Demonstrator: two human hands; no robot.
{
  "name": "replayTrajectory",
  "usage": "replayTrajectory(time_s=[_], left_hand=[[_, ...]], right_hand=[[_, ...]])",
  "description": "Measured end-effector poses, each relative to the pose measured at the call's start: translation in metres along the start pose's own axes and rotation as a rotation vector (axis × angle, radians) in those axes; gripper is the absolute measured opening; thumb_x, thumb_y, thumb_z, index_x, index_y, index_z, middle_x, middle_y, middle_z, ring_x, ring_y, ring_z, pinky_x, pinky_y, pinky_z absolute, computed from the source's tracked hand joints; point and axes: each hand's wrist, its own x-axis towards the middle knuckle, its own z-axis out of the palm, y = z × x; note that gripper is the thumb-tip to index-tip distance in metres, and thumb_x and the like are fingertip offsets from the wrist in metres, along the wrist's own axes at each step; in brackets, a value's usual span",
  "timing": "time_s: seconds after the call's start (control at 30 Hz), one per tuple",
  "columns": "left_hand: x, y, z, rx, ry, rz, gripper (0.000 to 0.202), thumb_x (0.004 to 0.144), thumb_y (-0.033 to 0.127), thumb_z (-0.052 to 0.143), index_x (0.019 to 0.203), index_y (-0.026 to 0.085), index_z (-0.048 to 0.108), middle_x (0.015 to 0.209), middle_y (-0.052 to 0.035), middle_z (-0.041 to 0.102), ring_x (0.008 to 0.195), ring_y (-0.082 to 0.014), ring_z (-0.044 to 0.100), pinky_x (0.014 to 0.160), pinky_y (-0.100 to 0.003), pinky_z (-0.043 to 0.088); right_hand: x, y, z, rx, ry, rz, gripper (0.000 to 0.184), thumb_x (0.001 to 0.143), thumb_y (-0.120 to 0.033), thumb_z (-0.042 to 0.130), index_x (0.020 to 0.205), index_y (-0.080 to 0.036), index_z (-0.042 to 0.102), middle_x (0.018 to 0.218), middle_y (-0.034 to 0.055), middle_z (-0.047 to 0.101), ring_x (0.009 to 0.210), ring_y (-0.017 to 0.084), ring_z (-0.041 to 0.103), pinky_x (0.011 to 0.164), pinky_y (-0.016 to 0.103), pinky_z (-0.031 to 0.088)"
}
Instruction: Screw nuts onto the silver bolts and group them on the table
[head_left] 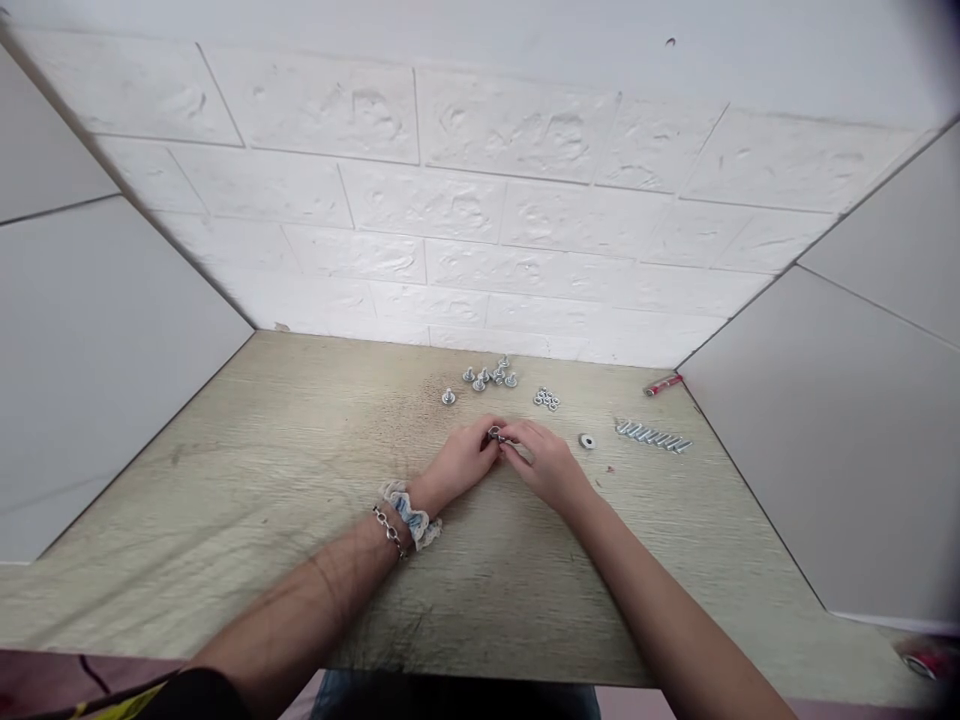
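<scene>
- Tabletop [300, 430]: pale surface bounded at the back by a white brick-patterned wall [465, 210], on the left by a grey-white left panel [120, 360], on the right by a similar right panel [817, 420]; the side edges spread apart toward the front.
- Left side: a broad stretch of tabletop separates the left forearm from the left panel.
- Right side: a row of screws [652, 436] lies between the right hand and the right panel; a red cylinder [663, 386] lies near the right panel's edge.
- Behind the hands: a group of bolts with washers [480, 384] and a small pile of nuts [547, 399] lie between hands and wall; a single washer [587, 441] lies just beside the right hand.
- Left hand [466, 460]: reached in obliquely, thumb and fingers closed on a small metal fastener [495, 434]; scrunchie [411, 515] and chain bracelet [390, 532] at the wrist.
- Right hand [549, 464]: angled inward, fingertips pinched together on the same fastener; its exact form is partly hidden.
</scene>
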Motion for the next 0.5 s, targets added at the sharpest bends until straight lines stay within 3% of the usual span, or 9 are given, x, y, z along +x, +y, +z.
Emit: replayTrajectory(time_s=[0.2,0.5], left_hand=[[0.0016,-0.0005,-0.0012,-0.006,-0.042,-0.002,0.023,0.076,0.015,0.042,0.092,0.019,0.059,0.074,0.0011,0.063,0.067,-0.0136,0.057,0.068,-0.025,0.044],[0.0037,-0.0066,0.0003,0.044,-0.046,0.021,0.016,0.076,0.018,0.046,0.086,0.017,0.059,0.080,-0.0027,0.063,0.073,-0.0169,0.056,0.065,-0.027,0.041]], right_hand=[[-0.0012,0.0030,0.0022,0.013,0.004,0.031,0.019,0.086,-0.019,0.044,0.099,-0.021,0.058,0.094,0.0064,0.062,0.088,0.017,0.058,0.079,0.033,0.049],[-0.0014,0.0040,0.0057,0.010,-0.004,0.045,0.023,0.085,-0.018,0.046,0.103,-0.020,0.060,0.096,0.0064,0.064,0.090,0.018,0.059,0.081,0.033,0.049]])
